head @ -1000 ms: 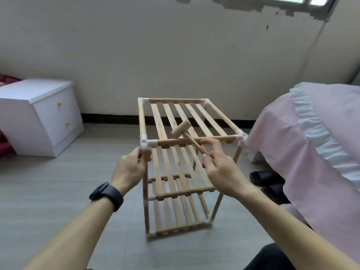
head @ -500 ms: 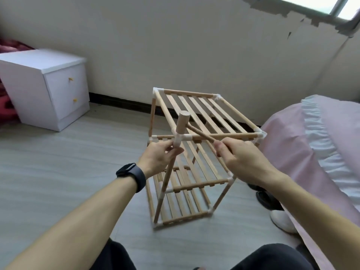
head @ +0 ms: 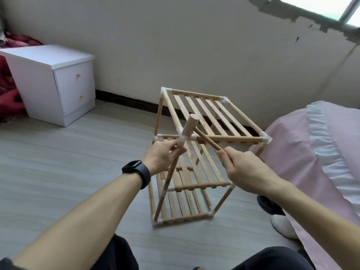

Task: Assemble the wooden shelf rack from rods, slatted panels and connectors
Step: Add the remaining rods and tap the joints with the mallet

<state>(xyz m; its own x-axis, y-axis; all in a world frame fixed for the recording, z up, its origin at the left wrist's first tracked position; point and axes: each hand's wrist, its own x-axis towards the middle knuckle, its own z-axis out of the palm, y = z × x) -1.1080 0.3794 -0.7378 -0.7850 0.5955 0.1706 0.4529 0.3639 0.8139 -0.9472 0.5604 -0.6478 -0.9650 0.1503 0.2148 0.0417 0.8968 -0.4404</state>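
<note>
The wooden shelf rack (head: 194, 172) stands on the floor (head: 68, 162) near the far wall, three slatted tiers joined by white connectors at the corners.

In the far left corner of the floor sits a white nightstand (head: 58, 78) with red cloth (head: 9, 98) bunched beside it. Both its drawers are closed, so their contents are hidden. A broad stretch of floor lies between the nightstand and the rack.

The left hand (head: 163, 154), with a dark watch (head: 137, 170) at its wrist, pinches the rack's near-left upright rod just under the top corner connector (head: 182, 138). A wooden mallet (head: 191, 124) has its head at that connector; I cannot tell whether they touch. The right hand (head: 245, 170) is curled round the mallet's handle, out over the middle tier.

On the right the room is tight: the rack's top right corner is just beside the edge of a bed (head: 311, 152) under a pink cover. A black shoe (head: 270, 207) and a white shoe (head: 282, 227) lie on the floor at the bed's edge.
</note>
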